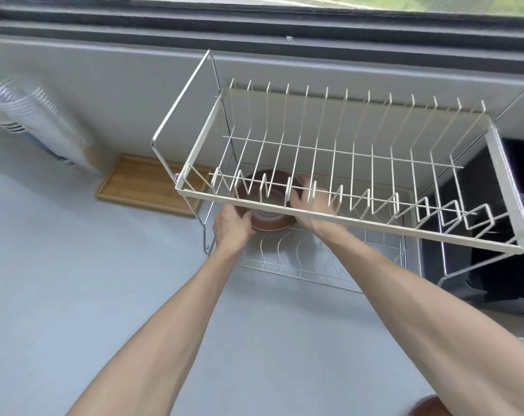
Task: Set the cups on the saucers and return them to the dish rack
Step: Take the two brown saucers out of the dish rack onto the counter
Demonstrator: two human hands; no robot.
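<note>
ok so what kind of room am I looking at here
Most likely a kitchen or pantry counter by a window. A two-tier wire dish rack stands on the grey countertop, stacked disposable cups lean against the wall, and both hands hold a brown saucer on the lower tier.

Single head-worn, wide-angle view, aimed forward and steeply down. Positioned close above a two-tier dish rack on a pale counter, window behind.

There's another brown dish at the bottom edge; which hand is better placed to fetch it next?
Right, probably. The brown dish lies by the right forearm; both the left hand and right hand hold the saucer under the rack.
</note>
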